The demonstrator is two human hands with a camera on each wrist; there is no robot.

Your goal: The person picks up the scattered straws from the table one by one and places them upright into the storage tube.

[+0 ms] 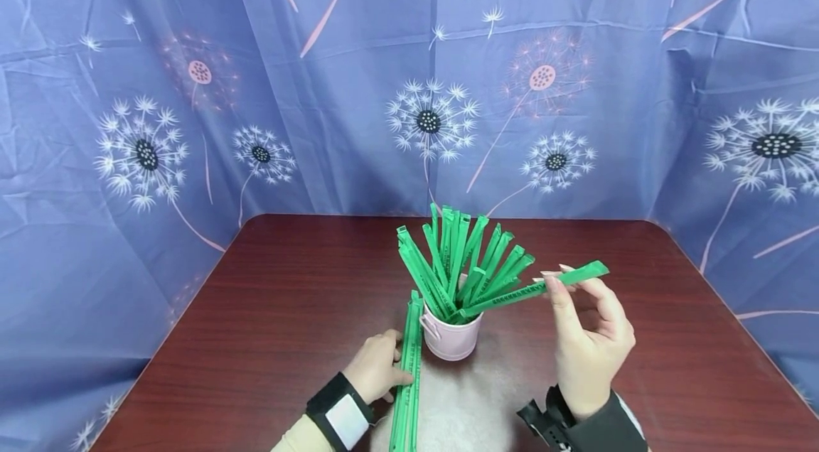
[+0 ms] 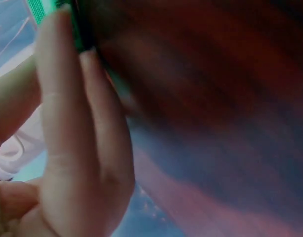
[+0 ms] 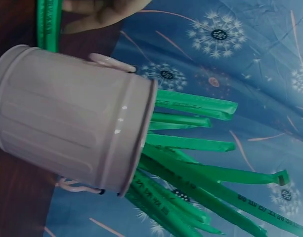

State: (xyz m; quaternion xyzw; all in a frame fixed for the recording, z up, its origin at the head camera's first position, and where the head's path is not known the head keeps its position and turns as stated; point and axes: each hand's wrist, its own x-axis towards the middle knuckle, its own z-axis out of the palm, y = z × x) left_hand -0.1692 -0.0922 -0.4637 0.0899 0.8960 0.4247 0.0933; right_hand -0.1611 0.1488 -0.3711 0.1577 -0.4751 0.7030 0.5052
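A small pale pink bucket [image 1: 451,340] stands upright on the table, filled with several long, thin straws in printed green wrappers [image 1: 456,242]. My right hand [image 1: 593,345] pinches one green wrapped straw [image 1: 512,296] near its upper end, thumb against fingertips. That straw slants down to the left, its lower end at the bucket's mouth. Left of the bucket, more green wrapped straws [image 1: 407,395] lie side by side. My left hand [image 1: 374,370] holds these at their left side, with its thumb over them. In the left wrist view, fingers [image 2: 67,123] touch a green wrapper; most of it is out of frame.
The dark red-brown wooden table [image 1: 307,267] has rounded far corners. Behind and beside it hangs a blue curtain [image 1: 358,153] with dandelion prints. A bucket handle [image 3: 79,186] hangs at the side. Both wrists wear dark straps [image 1: 338,409].
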